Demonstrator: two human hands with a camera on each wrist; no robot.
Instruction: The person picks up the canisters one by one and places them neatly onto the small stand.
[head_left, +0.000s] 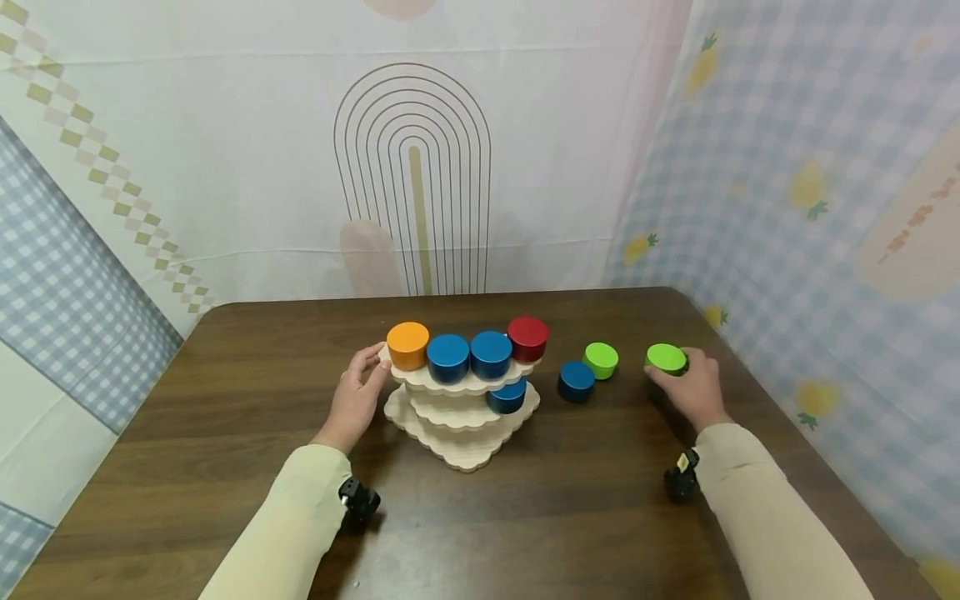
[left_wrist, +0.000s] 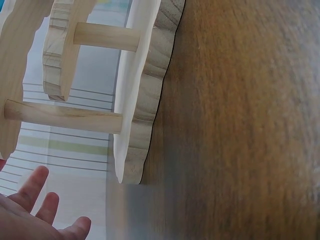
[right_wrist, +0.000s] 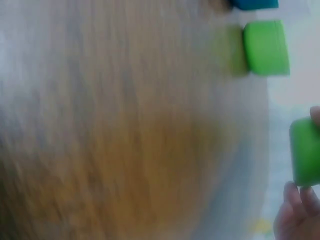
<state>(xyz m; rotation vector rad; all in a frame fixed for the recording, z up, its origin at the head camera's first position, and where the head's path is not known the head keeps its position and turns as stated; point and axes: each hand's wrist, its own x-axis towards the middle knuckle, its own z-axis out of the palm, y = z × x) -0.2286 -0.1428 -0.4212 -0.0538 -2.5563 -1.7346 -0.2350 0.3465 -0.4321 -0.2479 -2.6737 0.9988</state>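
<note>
A tiered wooden stand (head_left: 457, 450) with scalloped edges stands on the table. Its top tier carries an orange cylinder (head_left: 408, 347), two blue cylinders (head_left: 447, 358) and a red cylinder (head_left: 527, 339); another blue cylinder (head_left: 506, 397) sits on the tier below, at the right. My left hand (head_left: 358, 392) pinches the left corner of the top tier between thumb and index finger, the other fingers (left_wrist: 47, 207) held loosely away from it. To the right of the stand, my right hand (head_left: 693, 387) grips a light green cylinder (head_left: 666, 358) by its sides, raised above the tabletop.
Between the stand and my right hand, a blue cylinder (head_left: 576, 382) and a second green cylinder (head_left: 601, 360) rest close together on the dark wooden table (head_left: 225, 467). Patterned cloth (head_left: 525, 167) hangs behind the table and along its sides. Round dowels (left_wrist: 65, 117) separate the stand's tiers.
</note>
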